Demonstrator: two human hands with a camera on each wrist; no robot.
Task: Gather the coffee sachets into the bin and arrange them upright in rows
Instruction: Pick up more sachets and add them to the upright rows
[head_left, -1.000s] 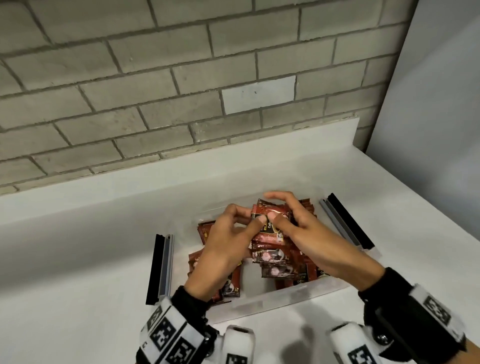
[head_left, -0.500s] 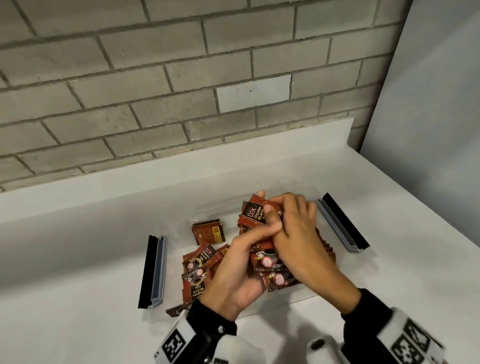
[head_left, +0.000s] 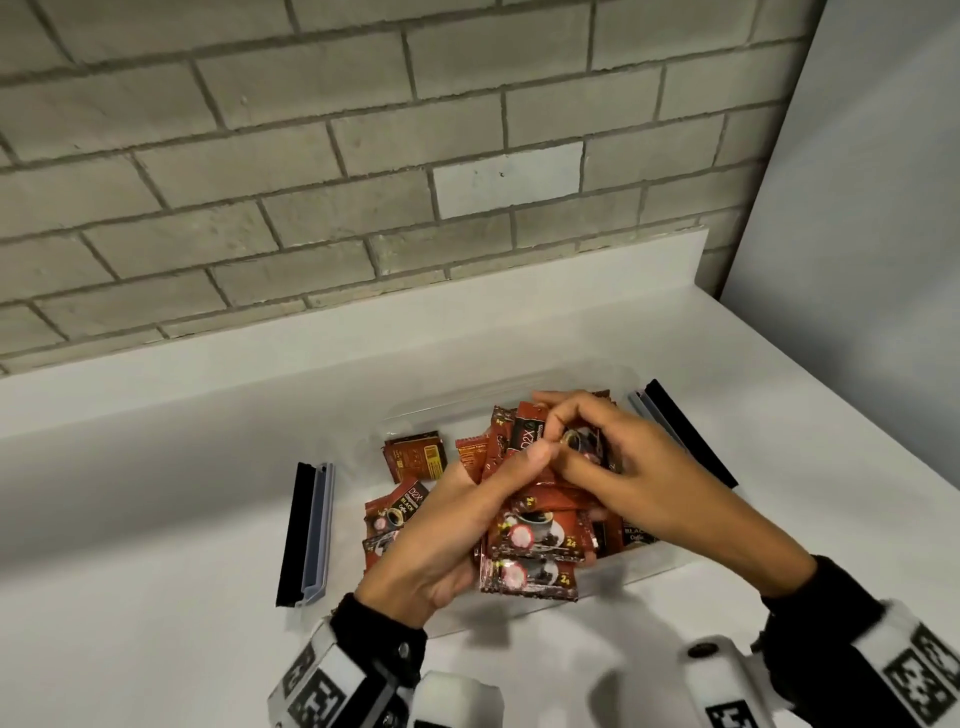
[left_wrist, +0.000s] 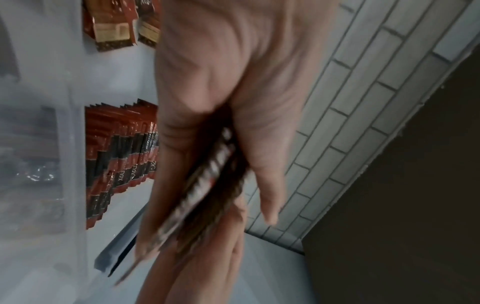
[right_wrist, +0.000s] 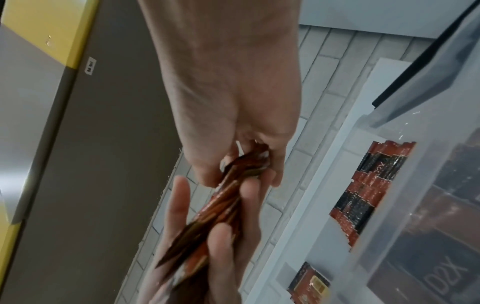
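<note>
Two hands are meeting over a clear bin (head_left: 631, 574) that is sitting on the white bench (head_left: 156, 519) in the head view. The left hand (head_left: 457, 525) is gripping a fanned stack of coffee sachets (head_left: 535, 530) between thumb and fingers, and the right hand (head_left: 618, 457) is pinching the top of that stack from the far side. Loose sachets (head_left: 415, 457) are lying flat in the left part of the bin. Dark clip-like lid bars (head_left: 306, 535) are lying on the bench on either side of the bin, in front of a brick wall (head_left: 311, 156).

From the left wrist, the left hand (left_wrist: 215, 115) is clamping the blurred edges of the stack (left_wrist: 205, 185), with the right hand's fingers (left_wrist: 197, 267) touching it from below. Beside it, a row of upright sachets (left_wrist: 119, 156) is standing packed against the bin's wall (left_wrist: 72, 102).

From the right wrist, the right hand (right_wrist: 233, 115) is closing its fingertips on the stack's end (right_wrist: 246, 162), while the left hand's fingers (right_wrist: 223, 246) are wrapping the stack (right_wrist: 215, 207) lower down. The upright row (right_wrist: 363, 193) is showing through the bin's wall (right_wrist: 426, 185).
</note>
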